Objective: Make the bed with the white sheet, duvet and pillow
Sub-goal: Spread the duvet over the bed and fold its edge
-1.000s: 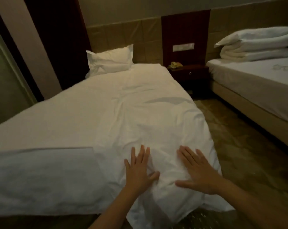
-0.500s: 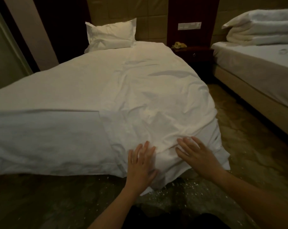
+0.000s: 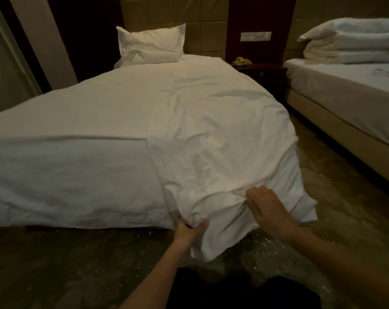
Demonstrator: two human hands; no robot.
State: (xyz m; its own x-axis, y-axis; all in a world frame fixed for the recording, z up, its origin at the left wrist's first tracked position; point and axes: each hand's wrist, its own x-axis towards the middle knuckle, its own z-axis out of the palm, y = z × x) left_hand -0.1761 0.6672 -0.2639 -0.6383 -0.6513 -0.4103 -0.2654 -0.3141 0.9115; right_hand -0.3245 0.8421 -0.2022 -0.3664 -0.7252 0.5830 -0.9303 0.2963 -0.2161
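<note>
Nearest the camera, the left hand (image 3: pixel 188 231) gripped the hanging corner of the white duvet (image 3: pixel 222 134) at the foot of the bed (image 3: pixel 44 192) — thumb on top, fingers curled out of sight beneath the cloth. Just beside it, the right hand (image 3: pixel 270 211) lay on the same corner with fingers nearly straight, their tips pushed into a small pucker of fabric; it clasped nothing. The duvet ran rumpled along the bed's right half, its corner drooping toward the floor (image 3: pixel 77 264). The white sheet (image 3: pixel 89 112) covered the left half. At the head, the pillow (image 3: pixel 151 45) leaned against the padded headboard (image 3: pixel 207 25) — well apart from both hands. Beyond, a dark nightstand (image 3: pixel 260 73) stood beside a second bed (image 3: pixel 345 103) bearing folded bedding (image 3: pixel 354 41).
</note>
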